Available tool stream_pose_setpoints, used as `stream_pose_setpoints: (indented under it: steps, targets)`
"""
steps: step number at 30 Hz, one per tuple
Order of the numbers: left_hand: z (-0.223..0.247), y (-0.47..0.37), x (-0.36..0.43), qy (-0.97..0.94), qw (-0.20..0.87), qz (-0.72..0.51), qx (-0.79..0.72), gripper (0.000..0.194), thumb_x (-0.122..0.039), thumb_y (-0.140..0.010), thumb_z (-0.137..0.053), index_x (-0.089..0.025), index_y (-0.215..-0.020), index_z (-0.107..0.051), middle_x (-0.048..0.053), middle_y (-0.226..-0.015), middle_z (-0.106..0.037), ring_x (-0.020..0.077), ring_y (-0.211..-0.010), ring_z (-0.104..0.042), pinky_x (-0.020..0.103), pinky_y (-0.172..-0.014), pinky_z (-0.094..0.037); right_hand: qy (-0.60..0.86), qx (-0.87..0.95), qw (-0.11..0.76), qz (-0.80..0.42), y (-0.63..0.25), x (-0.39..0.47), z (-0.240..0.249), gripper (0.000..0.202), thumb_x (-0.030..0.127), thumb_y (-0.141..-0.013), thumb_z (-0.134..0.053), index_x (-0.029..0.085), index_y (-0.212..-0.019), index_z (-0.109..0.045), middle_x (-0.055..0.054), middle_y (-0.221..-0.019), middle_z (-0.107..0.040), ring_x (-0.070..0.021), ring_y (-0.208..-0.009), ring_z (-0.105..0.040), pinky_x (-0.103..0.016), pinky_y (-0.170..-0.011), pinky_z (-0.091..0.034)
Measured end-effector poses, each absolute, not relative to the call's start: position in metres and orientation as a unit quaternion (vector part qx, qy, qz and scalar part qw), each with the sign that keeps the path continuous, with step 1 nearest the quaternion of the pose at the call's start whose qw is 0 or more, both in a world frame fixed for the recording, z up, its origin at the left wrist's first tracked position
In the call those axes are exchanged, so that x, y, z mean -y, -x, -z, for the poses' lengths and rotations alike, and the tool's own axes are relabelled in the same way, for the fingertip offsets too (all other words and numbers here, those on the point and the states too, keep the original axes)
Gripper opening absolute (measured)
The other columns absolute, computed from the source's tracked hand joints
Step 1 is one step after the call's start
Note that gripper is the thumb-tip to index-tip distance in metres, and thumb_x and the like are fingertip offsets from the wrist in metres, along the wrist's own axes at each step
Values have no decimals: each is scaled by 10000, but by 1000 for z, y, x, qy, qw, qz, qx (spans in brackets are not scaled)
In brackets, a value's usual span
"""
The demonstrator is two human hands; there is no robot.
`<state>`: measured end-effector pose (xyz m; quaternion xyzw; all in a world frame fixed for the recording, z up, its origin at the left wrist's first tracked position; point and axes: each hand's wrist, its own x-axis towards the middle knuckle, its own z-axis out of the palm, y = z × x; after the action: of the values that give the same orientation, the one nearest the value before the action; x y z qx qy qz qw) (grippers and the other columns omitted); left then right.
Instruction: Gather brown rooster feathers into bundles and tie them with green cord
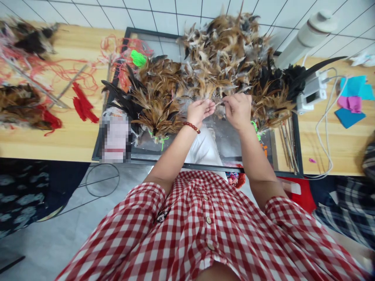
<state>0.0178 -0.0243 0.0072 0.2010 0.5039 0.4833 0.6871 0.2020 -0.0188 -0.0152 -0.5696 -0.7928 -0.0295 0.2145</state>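
Observation:
In the head view, my left hand [200, 111], with a red bead bracelet [191, 127] at the wrist, pinches one end of a small thin feather [218, 104] between thumb and forefinger. The fingers of my right hand [238, 111] are curled and closed on the other end, and they hide part of it. Just beyond both hands rises a big pile of brown, tan and black feathers [222, 54]. To the left lies a brown feather bundle [159, 97] tied with green string; a darker bundle [272, 93] lies to the right.
A glass panel with a black frame [140, 160] spans the wooden table. A white bottle [306, 39], a white charger [312, 93] with cables and coloured cloth pieces [350, 99] stand right. Thin sticks [288, 146] lie nearby. Left are red yarn [83, 103] and a blurred-out item [115, 138].

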Motion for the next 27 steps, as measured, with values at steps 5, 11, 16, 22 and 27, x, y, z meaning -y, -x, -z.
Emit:
stream_pose_setpoints:
  steps: [5,11,16,22,27]
  targets:
    - [-11,-21,27,-262,679,-437,-528,205,-163,-1007,-675,-147,-806,-642,-27,-663,-721,48,-598,-688,205,-777,-607,549,809,202,56,-196,22,11,366,365,-1089,-408,257,-1178,-746,-110,-1038,-732,-316,-1080,-611,-517,-985,-423]
    - [-13,-24,30,-313,688,-389,-527,255,-107,-1005,-648,-137,-752,-638,-30,-605,-683,53,-534,-649,190,-643,-551,563,812,147,40,-189,26,2,374,376,-1099,-405,253,-1176,-750,-115,-1066,-714,-333,-1137,-614,-564,-1034,-420]
    - [-11,-24,30,-329,697,-371,-517,299,-88,-1004,-640,-133,-709,-629,-36,-558,-642,40,-481,-588,177,-569,-504,561,810,170,24,-186,29,-1,428,387,-1109,-360,250,-1227,-748,-130,-1114,-732,-350,-1180,-628,-604,-1078,-415]
    - [-5,-15,23,-230,740,-437,-457,165,-173,-1031,-632,-159,-872,-671,-8,-786,-761,59,-716,-723,231,-869,-596,598,767,234,7,-191,30,-8,435,410,-1087,-416,231,-1349,-714,-161,-1318,-736,-364,-1237,-641,-582,-1094,-424]
    - [-1,-9,18,-176,719,-493,-457,118,-237,-1035,-648,-168,-946,-684,-4,-851,-773,56,-805,-738,231,-975,-585,570,800,152,-109,-192,27,2,299,457,-971,-638,214,-973,-812,-132,-1048,-776,-340,-1084,-672,-503,-988,-472]
